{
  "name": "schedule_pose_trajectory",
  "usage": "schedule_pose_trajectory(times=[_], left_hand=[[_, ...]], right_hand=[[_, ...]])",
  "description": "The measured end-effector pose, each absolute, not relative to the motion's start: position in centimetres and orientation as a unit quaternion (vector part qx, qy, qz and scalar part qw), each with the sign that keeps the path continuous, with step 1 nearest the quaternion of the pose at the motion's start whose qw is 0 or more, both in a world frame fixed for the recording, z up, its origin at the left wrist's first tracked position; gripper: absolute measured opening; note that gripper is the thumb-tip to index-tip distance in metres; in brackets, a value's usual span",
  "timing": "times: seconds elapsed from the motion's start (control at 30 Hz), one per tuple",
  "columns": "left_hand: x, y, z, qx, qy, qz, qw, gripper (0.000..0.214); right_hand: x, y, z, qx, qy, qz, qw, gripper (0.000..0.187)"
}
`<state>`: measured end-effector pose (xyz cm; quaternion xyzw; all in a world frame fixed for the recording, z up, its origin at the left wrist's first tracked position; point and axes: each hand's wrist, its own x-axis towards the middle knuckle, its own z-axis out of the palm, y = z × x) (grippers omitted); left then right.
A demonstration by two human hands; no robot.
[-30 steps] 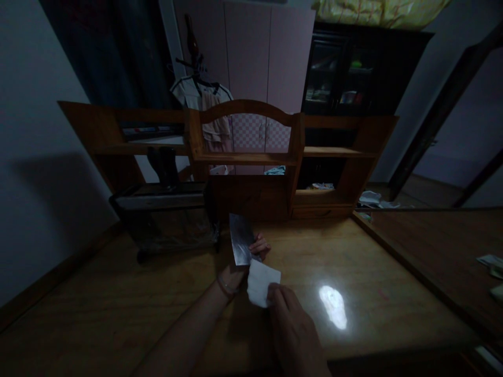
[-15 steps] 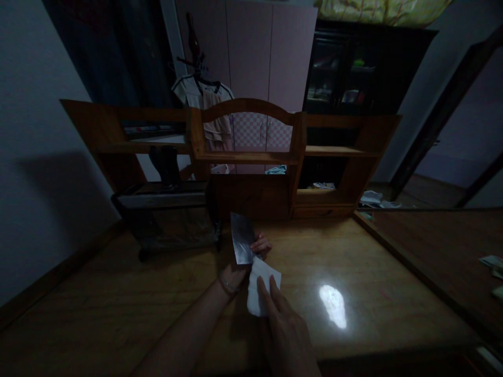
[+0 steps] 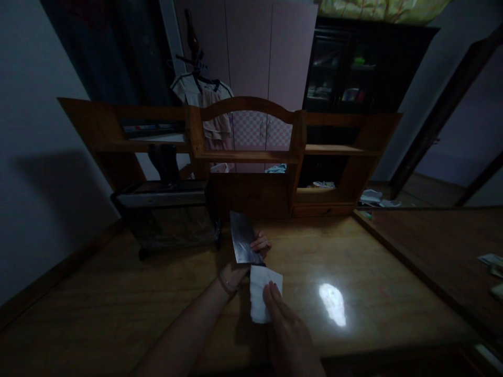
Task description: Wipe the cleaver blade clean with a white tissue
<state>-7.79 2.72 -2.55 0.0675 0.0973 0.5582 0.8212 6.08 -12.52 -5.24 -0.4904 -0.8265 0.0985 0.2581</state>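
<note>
My left hand is closed round the handle end of a broad steel cleaver, holding its blade upright and tilted over the wooden desk. Its fingertips show at the blade's right edge, and a bracelet is on the wrist. My right hand presses a folded white paper tissue with extended fingers, just below the blade's lower end. The tissue touches or nearly touches the cleaver's bottom corner. The cleaver's handle is hidden behind the tissue and my hands.
A wooden shelf unit stands at the desk's back. A dark clear-walled box sits to the left of the cleaver. A lamp glare shines on the desk at right. Papers lie at the far right. Clothes hang behind.
My right hand and the tissue slid slightly down and away from the blade; its fingers went from pinching the tissue to lying extended on it. The cleaver stayed almost still.
</note>
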Motion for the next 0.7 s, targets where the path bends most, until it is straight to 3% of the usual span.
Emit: schedule_pose_trajectory(times=[0.1, 0.2, 0.37, 0.5, 0.6, 0.7], left_hand=[[-7.6, 2.8, -2.2, 0.058, 0.091, 0.543, 0.833, 0.025], [-7.6, 3.0, -2.1, 0.057, 0.094, 0.543, 0.832, 0.025], [-7.9, 3.0, -2.4, 0.061, 0.071, 0.522, 0.848, 0.024], [-7.7, 3.3, -2.7, 0.062, 0.073, 0.533, 0.841, 0.023], [-7.7, 3.9, -3.2, 0.082, 0.132, 0.548, 0.822, 0.027], [-7.9, 4.0, -3.6, 0.101, 0.169, 0.561, 0.804, 0.029]], right_hand=[[7.2, -12.6, -2.7, -0.483, -0.817, 0.206, 0.239, 0.079], [9.0, -12.9, -0.2, -0.448, -0.783, 0.317, 0.294, 0.063], [12.1, -12.2, 0.9, -0.505, -0.725, 0.325, 0.338, 0.037], [11.5, -9.9, 0.8, -0.555, -0.664, 0.3, 0.401, 0.041], [9.3, -8.6, 0.7, -0.51, -0.674, 0.269, 0.46, 0.049], [6.9, -8.0, 0.2, -0.44, -0.723, 0.265, 0.462, 0.064]])
